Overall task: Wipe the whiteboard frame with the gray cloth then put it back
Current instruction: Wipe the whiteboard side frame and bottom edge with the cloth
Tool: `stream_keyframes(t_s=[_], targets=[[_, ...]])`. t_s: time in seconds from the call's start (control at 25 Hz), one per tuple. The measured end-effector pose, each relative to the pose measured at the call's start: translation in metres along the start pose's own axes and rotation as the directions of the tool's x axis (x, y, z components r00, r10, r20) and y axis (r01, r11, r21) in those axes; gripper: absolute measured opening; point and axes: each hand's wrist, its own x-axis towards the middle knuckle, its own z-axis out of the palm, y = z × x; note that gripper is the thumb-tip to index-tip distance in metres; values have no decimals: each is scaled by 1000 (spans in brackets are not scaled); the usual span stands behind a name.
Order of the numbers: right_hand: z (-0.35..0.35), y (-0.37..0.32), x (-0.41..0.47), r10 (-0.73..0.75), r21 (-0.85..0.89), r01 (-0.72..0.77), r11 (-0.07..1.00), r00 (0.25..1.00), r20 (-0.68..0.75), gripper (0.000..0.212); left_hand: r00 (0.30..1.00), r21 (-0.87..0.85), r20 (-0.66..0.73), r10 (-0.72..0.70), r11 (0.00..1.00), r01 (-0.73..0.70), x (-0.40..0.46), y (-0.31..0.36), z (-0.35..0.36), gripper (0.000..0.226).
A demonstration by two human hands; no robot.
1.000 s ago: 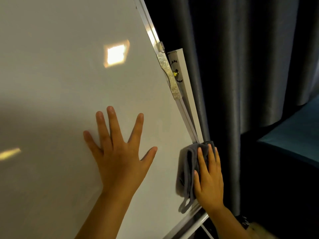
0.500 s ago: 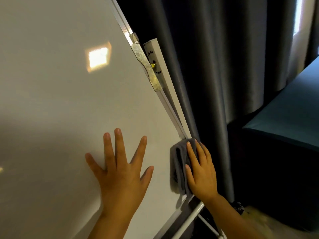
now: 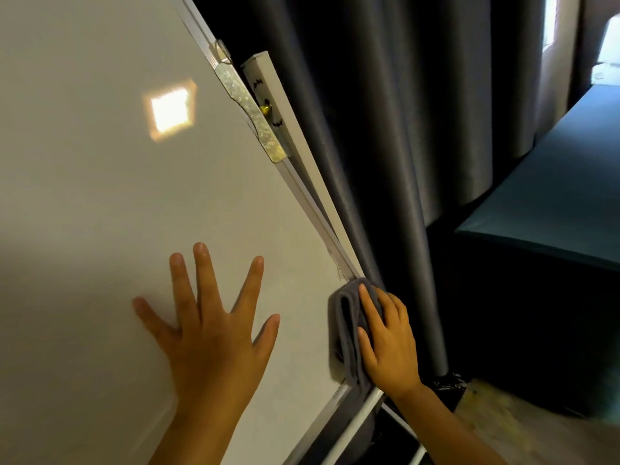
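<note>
Pressing flat on the white board face, the left hand has its fingers spread wide and holds nothing. Just beside it, the right hand lies on top of the gray cloth. Its fingers are close together and push the cloth against the right edge of the whiteboard frame, near the bottom corner. The cloth is folded and sticks out to the left of the fingers and a bit above the fingertips. The bottom frame rail runs under the wrist.

Higher up the same edge, a shiny metal bracket sits on the frame. Behind it stands a white stand post with a small gold knob. A bright square of light shines on the board. Dark gray curtains hang right behind the edge, very near the cloth. Far to the right is a blue-green surface.
</note>
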Motion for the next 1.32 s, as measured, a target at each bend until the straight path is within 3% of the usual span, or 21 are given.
stream_keyframes(t_s=[0.24, 0.4, 0.48, 0.56, 0.64, 0.72, 0.84, 0.96, 1.16, 1.32], targets=[[7, 0, -9, 41, -5, -41, 999, 999, -33, 56, 993, 38, 7, 120, 992, -120, -12, 2, 7, 80], [20, -9, -30, 233, 214, -209, 954, 968, -94, 60, 979, 123, 17, 204, 971, -204, -15, -1, 13, 81], [28, -20, -40, 439, 410, -367, 835, 894, -94, 54, 973, 159, 28, 228, 960, -229, -15, 0, 14, 80], [39, -37, -51, 606, 602, -474, 642, 795, -20, 47, 972, 187, 41, 230, 954, -234, -18, -1, 14, 80], [47, -55, -59, 688, 691, -535, 485, 722, 76, 50, 973, 220, 58, 221, 948, -229, -22, -2, 14, 85], [48, -68, -61, 724, 694, -568, 442, 683, 98, 50, 973, 234, 63, 223, 944, -232, -24, -3, 13, 83], [43, -80, -57, 728, 635, -591, 498, 682, 64, 51, 969, 261, 60, 240, 933, -247, -25, -5, 12, 81], [39, -89, -60, 678, 594, -554, 584, 735, 19, 57, 968, 217, 36, 248, 944, -249, -29, -8, 13, 81], [49, -78, -64, 665, 587, -526, 615, 746, -28, 64, 981, 149, -5, 192, 971, -189, -41, -5, 18, 76], [55, -73, -72, 558, 485, -437, 757, 820, -131, 45, 987, 116, -64, 151, 983, -143, -48, -1, 20, 70]])
